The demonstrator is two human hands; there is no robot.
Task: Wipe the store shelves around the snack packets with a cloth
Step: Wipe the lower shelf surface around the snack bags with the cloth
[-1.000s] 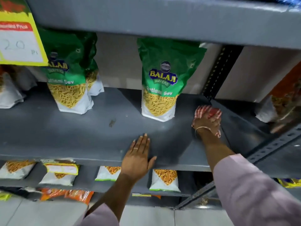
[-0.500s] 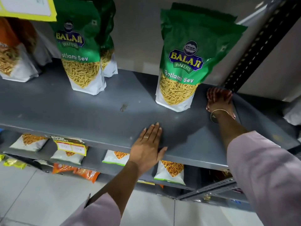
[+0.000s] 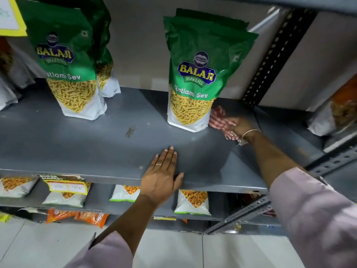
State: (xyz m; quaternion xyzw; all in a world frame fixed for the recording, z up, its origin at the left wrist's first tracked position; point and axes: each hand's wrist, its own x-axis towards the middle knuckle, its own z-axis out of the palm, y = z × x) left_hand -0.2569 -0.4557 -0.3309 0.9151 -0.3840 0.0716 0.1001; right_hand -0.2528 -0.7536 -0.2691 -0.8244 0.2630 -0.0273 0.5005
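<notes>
A grey metal shelf (image 3: 81, 147) carries green Ratlami Sev packets. One packet (image 3: 195, 78) stands upright at the middle right, another packet (image 3: 67, 64) stands at the left with a further one behind it. My right hand (image 3: 240, 127) holds a red-and-white cloth (image 3: 219, 120) down on the shelf, right beside the middle packet's base. Flat on the shelf's front edge rests my left hand (image 3: 164, 175), fingers straight, thumb over the lip.
A dark smudge (image 3: 131, 130) marks the shelf between the packets. A perforated upright (image 3: 270, 60) rises at the right, with an orange packet (image 3: 336, 111) beyond it. Lower shelves (image 3: 100, 198) hold small packets. A yellow price tag (image 3: 11, 18) hangs top left.
My right hand has slid the cloth leftward and back, up against the middle packet's base. The view has moved closer to the shelf. My left hand stays on the front edge.
</notes>
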